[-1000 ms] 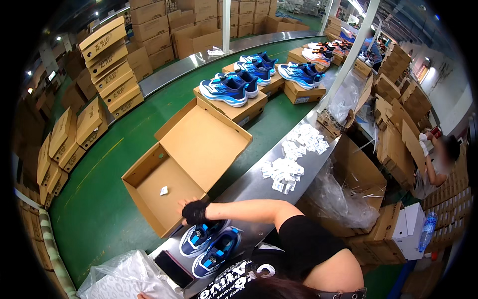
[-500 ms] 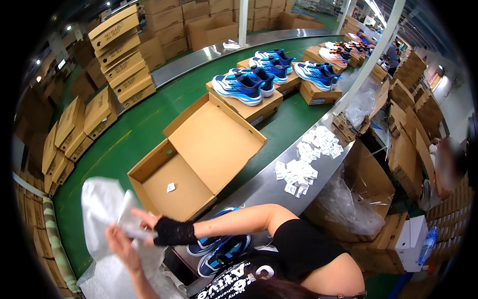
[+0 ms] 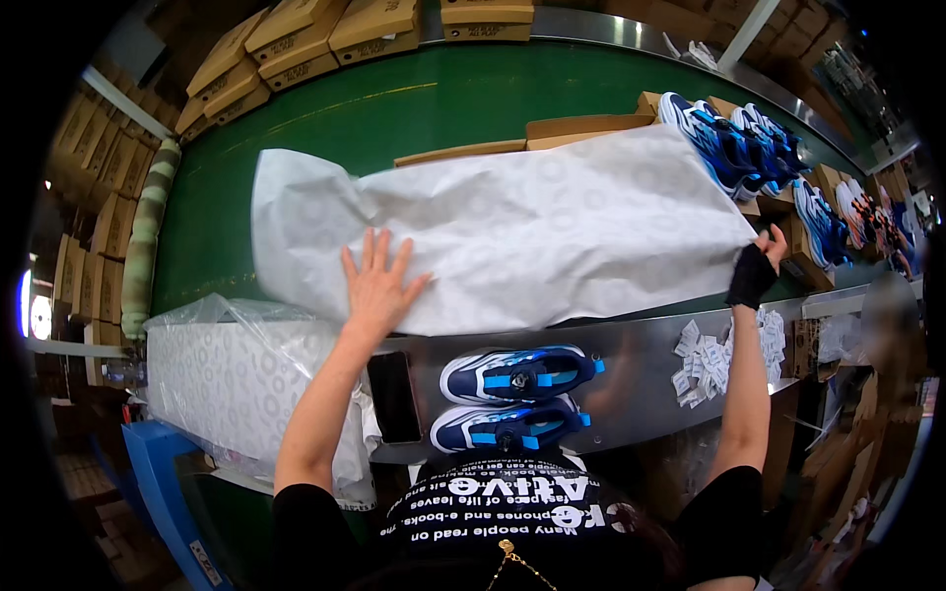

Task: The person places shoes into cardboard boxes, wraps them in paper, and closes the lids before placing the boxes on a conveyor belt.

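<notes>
A large sheet of white patterned tissue paper (image 3: 532, 236) lies spread over the open shoe box (image 3: 581, 126), hiding most of it. My left hand (image 3: 379, 286) rests on the sheet's near left part, its fingers spread. In a black fingerless glove, my right hand (image 3: 761, 264) pinches the sheet's right corner. Between my arms, a pair of blue and white shoes lies on the metal ledge, one shoe (image 3: 517, 374) beyond the other shoe (image 3: 507, 424). A dark phone (image 3: 394, 397) is left of them.
More tissue sheets (image 3: 236, 364) lie in clear plastic at the left. Small white packets (image 3: 705, 364) are heaped near my right forearm. Blue shoes (image 3: 724, 148) stand on boxes at the far right. Closed shoe boxes (image 3: 330, 39) line the far left of the green belt (image 3: 434, 103).
The tissue paper, bunched between my hands at the left before, is now stretched across the box. My right hand has moved far right with its corner; my left hand now lies flat. The view has turned.
</notes>
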`<state>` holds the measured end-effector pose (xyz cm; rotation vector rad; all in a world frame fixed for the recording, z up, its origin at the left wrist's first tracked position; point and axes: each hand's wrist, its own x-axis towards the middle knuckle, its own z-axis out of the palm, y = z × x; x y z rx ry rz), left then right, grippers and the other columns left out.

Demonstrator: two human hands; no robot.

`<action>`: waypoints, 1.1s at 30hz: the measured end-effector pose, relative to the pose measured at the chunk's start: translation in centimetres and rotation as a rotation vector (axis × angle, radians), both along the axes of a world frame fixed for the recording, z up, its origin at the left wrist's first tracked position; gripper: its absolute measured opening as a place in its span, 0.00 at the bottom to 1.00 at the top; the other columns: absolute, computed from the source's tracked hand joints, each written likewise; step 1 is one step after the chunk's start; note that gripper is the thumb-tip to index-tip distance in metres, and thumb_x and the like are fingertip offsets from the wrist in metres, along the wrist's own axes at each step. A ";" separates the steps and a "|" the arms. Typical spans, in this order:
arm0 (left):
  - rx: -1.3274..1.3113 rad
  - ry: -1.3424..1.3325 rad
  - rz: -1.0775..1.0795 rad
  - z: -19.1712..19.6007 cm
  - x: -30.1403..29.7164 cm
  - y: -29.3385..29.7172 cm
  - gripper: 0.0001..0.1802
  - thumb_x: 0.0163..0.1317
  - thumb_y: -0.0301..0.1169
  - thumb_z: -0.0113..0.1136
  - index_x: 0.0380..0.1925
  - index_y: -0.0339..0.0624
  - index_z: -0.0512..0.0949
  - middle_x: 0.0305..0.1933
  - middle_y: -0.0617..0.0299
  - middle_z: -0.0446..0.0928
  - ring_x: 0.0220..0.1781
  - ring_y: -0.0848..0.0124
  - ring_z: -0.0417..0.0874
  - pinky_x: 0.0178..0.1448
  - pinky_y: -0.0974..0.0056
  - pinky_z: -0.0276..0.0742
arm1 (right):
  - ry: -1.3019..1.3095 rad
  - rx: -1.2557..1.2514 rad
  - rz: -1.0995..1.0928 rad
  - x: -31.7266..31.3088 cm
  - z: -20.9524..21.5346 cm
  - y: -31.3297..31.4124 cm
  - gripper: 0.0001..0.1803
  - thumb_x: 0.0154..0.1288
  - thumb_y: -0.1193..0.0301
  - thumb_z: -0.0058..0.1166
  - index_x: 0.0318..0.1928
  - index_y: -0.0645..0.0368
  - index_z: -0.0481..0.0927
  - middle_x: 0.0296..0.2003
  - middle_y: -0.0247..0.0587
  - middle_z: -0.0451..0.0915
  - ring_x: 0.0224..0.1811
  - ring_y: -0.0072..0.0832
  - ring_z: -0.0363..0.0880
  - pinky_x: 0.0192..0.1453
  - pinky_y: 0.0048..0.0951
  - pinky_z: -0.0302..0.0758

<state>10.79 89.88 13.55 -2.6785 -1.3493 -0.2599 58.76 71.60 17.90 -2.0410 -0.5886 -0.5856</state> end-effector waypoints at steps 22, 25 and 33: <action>-1.025 -1.364 0.647 -5.8 -5.2 5.2 0.40 0.44 0.48 0.65 0.45 0.20 0.68 0.43 0.45 0.75 0.42 0.60 0.77 0.45 0.62 0.73 | -0.192 -0.842 1.644 -27.3 2.8 -5.3 0.12 0.47 0.62 0.54 0.17 0.55 0.73 0.12 0.33 0.70 0.22 0.28 0.71 0.53 0.40 0.60; -0.807 -1.169 0.617 -2.7 -7.6 6.5 0.35 0.50 0.49 0.60 0.44 0.23 0.70 0.38 0.48 0.76 0.37 0.65 0.78 0.42 0.66 0.73 | 0.774 -0.484 1.500 -26.5 5.9 -2.4 0.15 0.51 0.59 0.55 0.24 0.60 0.74 0.14 0.39 0.71 0.21 0.33 0.71 0.35 0.29 0.69; -0.860 -1.088 0.316 5.4 -5.6 6.8 0.27 0.55 0.48 0.54 0.38 0.30 0.74 0.34 0.50 0.76 0.38 0.66 0.78 0.39 0.67 0.73 | 0.618 -0.468 1.042 -29.5 -4.0 11.3 0.15 0.50 0.62 0.56 0.26 0.63 0.73 0.19 0.44 0.72 0.24 0.32 0.72 0.29 0.31 0.68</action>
